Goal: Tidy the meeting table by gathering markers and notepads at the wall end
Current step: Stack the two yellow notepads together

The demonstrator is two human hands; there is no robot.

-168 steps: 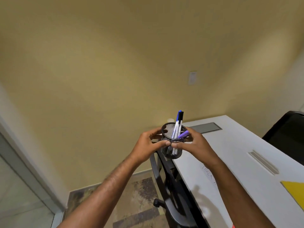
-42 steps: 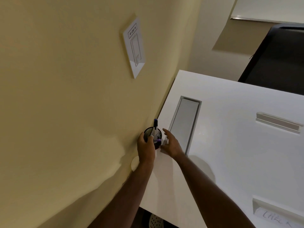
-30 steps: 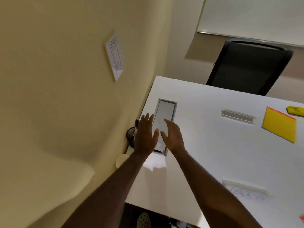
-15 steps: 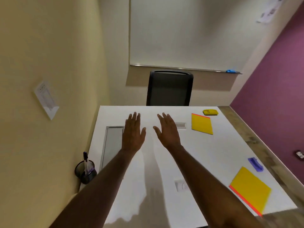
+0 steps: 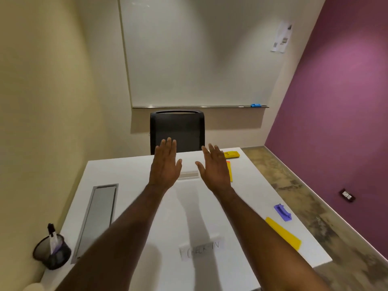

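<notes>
A black mesh pen cup (image 5: 51, 254) with markers (image 5: 53, 240) in it stands on the white table (image 5: 147, 206), at its near left corner against the yellow wall. My left hand (image 5: 164, 164) and my right hand (image 5: 214, 169) hover flat and empty over the table's middle, fingers spread. One yellow notepad (image 5: 283, 233) lies near the right edge. Another yellow notepad (image 5: 230, 172) lies farther away, mostly hidden behind my right hand.
A purple eraser-like block (image 5: 283, 212) sits by the near notepad, and a yellow object (image 5: 231, 154) lies at the far right corner. A grey cable hatch (image 5: 97, 217), a name card (image 5: 201, 249) and a black chair (image 5: 177, 131) are also in view.
Both hands let go of the pen cup at the wall end and rose empty. The view swung from the wall to the table's length, and the hands stretched farther forward.
</notes>
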